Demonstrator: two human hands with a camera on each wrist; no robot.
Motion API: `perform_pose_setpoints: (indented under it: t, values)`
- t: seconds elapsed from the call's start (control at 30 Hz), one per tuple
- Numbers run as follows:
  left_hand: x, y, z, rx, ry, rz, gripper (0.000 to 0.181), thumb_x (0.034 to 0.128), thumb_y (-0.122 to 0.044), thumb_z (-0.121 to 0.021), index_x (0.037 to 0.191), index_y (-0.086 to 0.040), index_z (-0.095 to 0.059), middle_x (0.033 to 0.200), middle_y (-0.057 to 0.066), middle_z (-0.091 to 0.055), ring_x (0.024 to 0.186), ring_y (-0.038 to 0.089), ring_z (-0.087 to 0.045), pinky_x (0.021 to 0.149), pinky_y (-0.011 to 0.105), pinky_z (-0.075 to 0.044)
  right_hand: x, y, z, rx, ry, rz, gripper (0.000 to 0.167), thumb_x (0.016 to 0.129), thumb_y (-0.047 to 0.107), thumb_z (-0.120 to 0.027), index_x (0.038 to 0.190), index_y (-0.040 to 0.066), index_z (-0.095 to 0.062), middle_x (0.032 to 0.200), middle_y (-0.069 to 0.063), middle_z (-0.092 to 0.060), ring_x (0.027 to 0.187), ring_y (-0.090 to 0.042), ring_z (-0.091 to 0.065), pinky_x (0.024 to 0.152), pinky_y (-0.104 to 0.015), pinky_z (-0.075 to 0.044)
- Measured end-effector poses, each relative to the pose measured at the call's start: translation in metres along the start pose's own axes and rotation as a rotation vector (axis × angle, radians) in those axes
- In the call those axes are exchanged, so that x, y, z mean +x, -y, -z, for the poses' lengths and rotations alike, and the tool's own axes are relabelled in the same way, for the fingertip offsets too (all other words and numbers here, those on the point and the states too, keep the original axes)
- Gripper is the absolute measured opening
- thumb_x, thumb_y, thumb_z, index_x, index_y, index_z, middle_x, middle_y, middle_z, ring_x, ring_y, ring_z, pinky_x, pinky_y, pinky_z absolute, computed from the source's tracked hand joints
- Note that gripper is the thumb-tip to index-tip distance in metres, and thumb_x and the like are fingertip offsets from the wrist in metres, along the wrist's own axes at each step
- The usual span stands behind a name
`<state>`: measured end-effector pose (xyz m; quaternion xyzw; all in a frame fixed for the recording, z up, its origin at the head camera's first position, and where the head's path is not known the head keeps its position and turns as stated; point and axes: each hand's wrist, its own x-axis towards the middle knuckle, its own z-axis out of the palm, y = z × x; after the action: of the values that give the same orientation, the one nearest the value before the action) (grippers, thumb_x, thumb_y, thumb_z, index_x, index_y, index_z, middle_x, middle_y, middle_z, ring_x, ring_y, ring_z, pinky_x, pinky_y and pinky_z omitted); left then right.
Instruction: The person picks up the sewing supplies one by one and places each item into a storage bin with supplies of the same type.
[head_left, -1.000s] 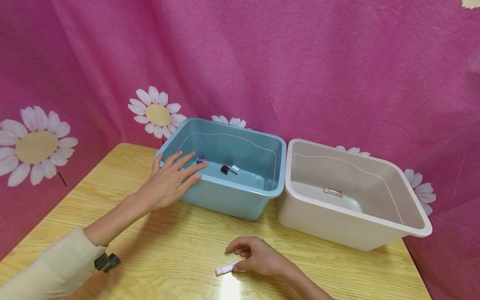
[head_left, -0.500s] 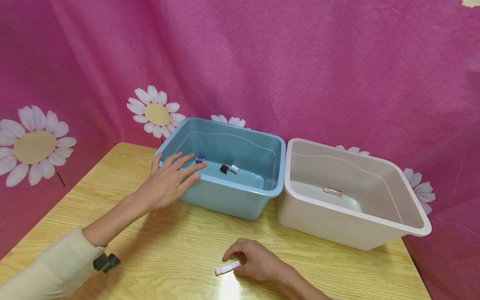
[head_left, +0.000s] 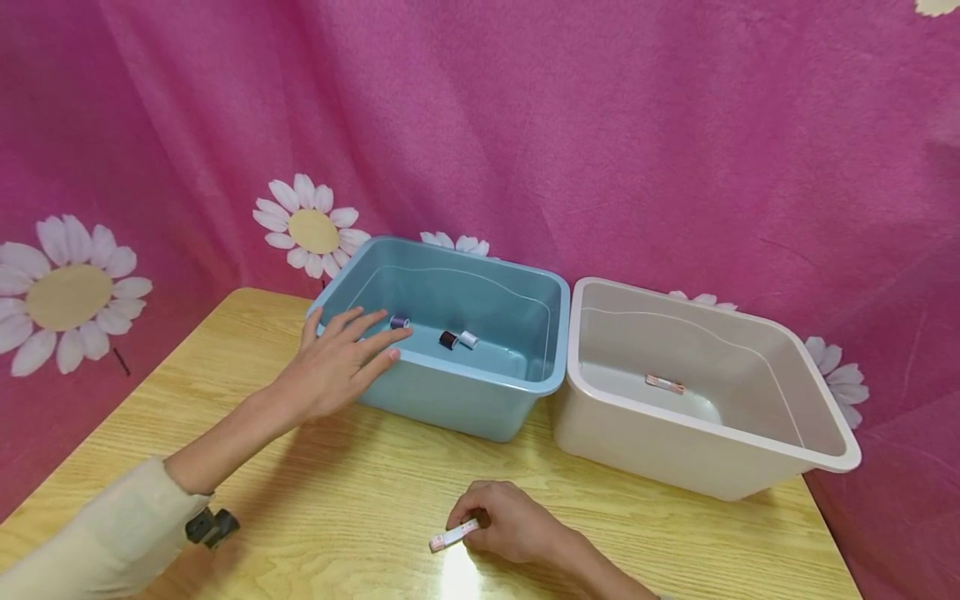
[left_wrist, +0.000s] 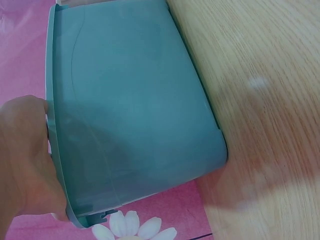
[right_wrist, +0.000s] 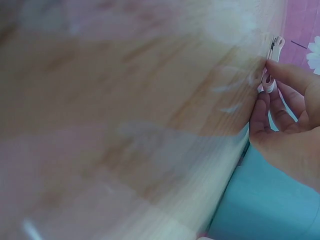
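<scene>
My left hand (head_left: 330, 367) lies over the near left rim of the blue bin (head_left: 442, 404), fingers spread and fairly straight. In the left wrist view its fingertips are hidden behind the bin's edge. At the front of the table, my right hand (head_left: 517, 523) pinches one end of a small folded tape measure (head_left: 453, 537), white with pinkish ends. The right wrist view shows thumb and fingers around the looped tape, close to the tabletop. A purple thread spool (head_left: 400, 322), a dark one (head_left: 447, 340) and a white one (head_left: 468, 339) lie inside the blue bin.
Right of the blue bin stands a beige bin (head_left: 645, 454), its rim close against the blue one. Another folded tape measure (head_left: 665, 384) lies on its floor. Both stand on a wooden table (head_left: 360, 500), before a pink flowered cloth (head_left: 600, 142).
The right hand's fingers have closed in on the tape measure, from lying around its right end to pinching it. The tape measure has tilted slightly. My left hand stays at the rim.
</scene>
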<state>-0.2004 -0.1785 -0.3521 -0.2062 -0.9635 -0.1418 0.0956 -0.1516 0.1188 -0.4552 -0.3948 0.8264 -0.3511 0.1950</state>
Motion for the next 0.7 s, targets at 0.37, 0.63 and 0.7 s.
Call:
perform_pose_setpoints:
  t: [0.37,0.63,0.7]
  values:
    - [-0.0001,0.0011,-0.001,0.002,-0.009,0.0,0.049,0.1064,-0.047,-0.039,0.15,-0.026,-0.049,0.155,0.014,-0.038,0.142,0.043,-0.027,0.107,0.073,-0.004,0.001,0.0005,-0.0001,0.014,-0.019,-0.034,0.023,0.085,-0.005,-0.073,0.096,0.015,-0.076,0.088,0.015,-0.062,0.074,0.0,-0.051,0.066,-0.018,-0.047]
    - [0.0005,0.0016,-0.0024,0.009,-0.003,0.003,0.05,0.1063,-0.049,-0.038,0.15,-0.027,-0.048,0.156,0.014,-0.037,0.142,0.042,-0.026,0.107,0.073,-0.004,-0.0018,-0.0018,0.0045,0.073,-0.05,-0.025,0.024,0.083,-0.003,-0.076,0.092,0.019,-0.076,0.086,0.013,-0.061,0.077,-0.003,-0.052,0.07,-0.02,-0.047]
    - [0.0003,0.0015,-0.0023,0.009,-0.004,0.002,0.05,0.1062,-0.049,-0.038,0.15,-0.027,-0.048,0.156,0.014,-0.037,0.142,0.042,-0.026,0.107,0.073,-0.004,-0.0028,-0.0017,0.0066,0.084,-0.05,-0.036,0.025,0.083,-0.004,-0.076,0.093,0.019,-0.076,0.087,0.013,-0.061,0.078,-0.003,-0.053,0.071,-0.021,-0.048]
